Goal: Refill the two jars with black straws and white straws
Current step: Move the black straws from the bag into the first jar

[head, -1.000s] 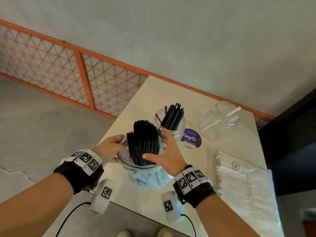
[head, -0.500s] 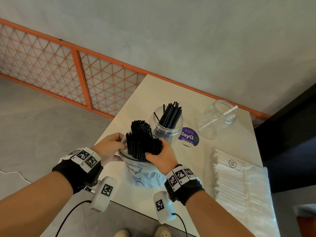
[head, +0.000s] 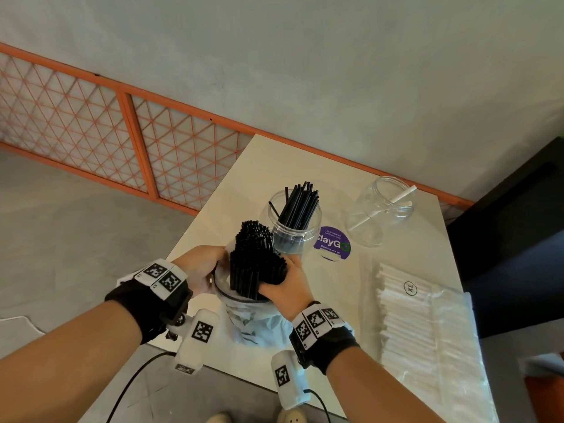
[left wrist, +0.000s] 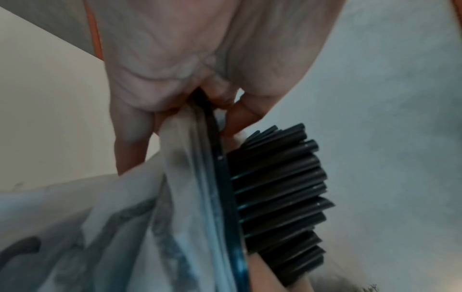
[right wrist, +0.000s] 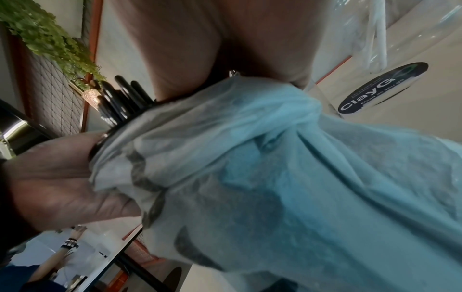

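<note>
Over the table [head: 393, 270], both hands stay clamped: right hand [head: 283, 285] on black straws [head: 254, 257], left hand [head: 201, 267] on their bag [head: 244, 319].

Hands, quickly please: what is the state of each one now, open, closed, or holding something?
Left hand: closed, gripping the rim of the plastic bag.
Right hand: closed around the bundle of black straws standing in the bag.
</note>
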